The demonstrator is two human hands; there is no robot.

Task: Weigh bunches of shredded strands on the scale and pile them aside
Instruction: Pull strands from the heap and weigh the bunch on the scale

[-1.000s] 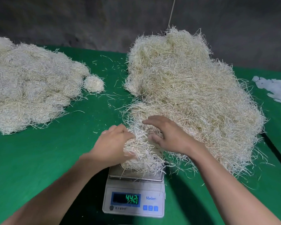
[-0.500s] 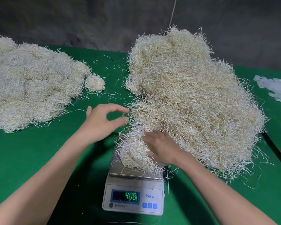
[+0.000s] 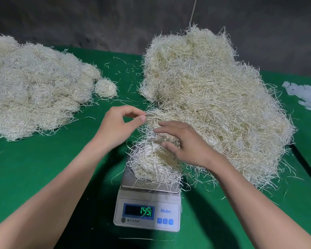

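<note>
While the bunch (image 3: 151,166) sits on the scale (image 3: 147,212), bottom middle, the right hand (image 3: 185,144) rests flat on it and the left hand (image 3: 118,126) pinches strands (image 3: 152,116) off the big heap (image 3: 214,97). It looks light and floppy; cup both sides.

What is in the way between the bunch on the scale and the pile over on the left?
Nothing solid that shows. Between the bunch on the scale and the left pile lies green table with stray strands. Only the left hand hovers above that path.
</note>
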